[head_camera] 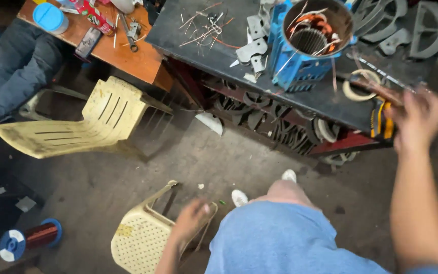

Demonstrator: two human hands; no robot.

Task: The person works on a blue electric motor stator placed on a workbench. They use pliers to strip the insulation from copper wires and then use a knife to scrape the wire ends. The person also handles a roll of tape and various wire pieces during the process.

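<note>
Right hand (pixel 416 119) at three o'clock clamped on a yellow-black tool (pixel 381 122) at the dark desk (pixel 188 30) edge, left hand (pixel 191 220) loosely spread on the cream plastic stool (pixel 140 238) at six o'clock, which might tip under weight.

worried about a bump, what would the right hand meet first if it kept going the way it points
Probably the tape roll: the right hand points up-left along the dark workbench, and the roll lies just beyond its fingertips. The blue motor housing sits farther along. Motion blur makes depth uncertain.
</note>
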